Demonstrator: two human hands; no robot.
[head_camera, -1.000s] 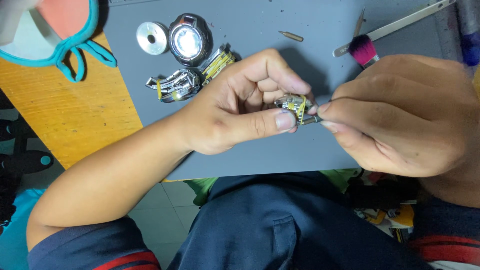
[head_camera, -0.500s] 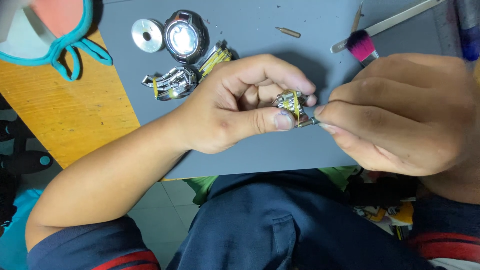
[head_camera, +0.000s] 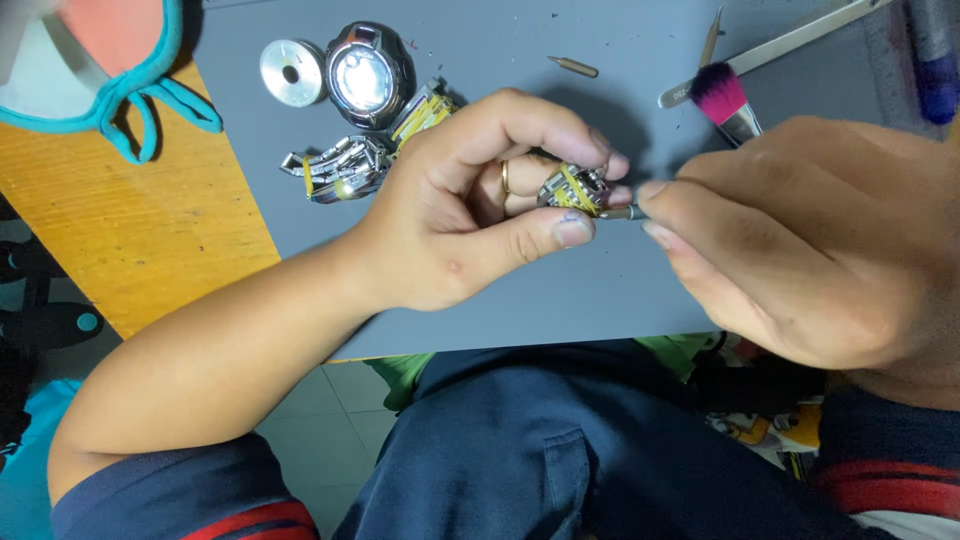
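The grey mat (head_camera: 520, 290) covers most of the desk (head_camera: 130, 240), leaving a strip of bare orange wood along the desk's left edge. Over the mat's near edge, held up off it, the two hands meet tip to tip.

The right hand (head_camera: 810, 250) comes in from the right side of the mat, fingers drawn tight together around a thin metal tool (head_camera: 622, 212) — only its short tip shows past the fingertips, pointing left. The left hand (head_camera: 470, 230) reaches in from the left, thumb and forefinger closed on a short piece of watch band (head_camera: 572, 188), silver with yellow links, and a ring shows on one curled finger. The band piece sits just left of the tool tip, touching it or nearly so; I cannot tell which. The tool's long axis runs roughly level, left to right, straight into the side of the band piece, so the work lies between the two thumbs, with both hands equally close.

Toward the mat's far left corner lie the watch case (head_camera: 365, 75), the rest of the band (head_camera: 345, 168) just below it, and a silver disc (head_camera: 290, 72) beside it. At the far right corner sit a pink-tipped brush (head_camera: 722, 98) and tweezers (head_camera: 780, 45), well apart from the hands, and a small pin (head_camera: 575, 67) lies along the far edge.
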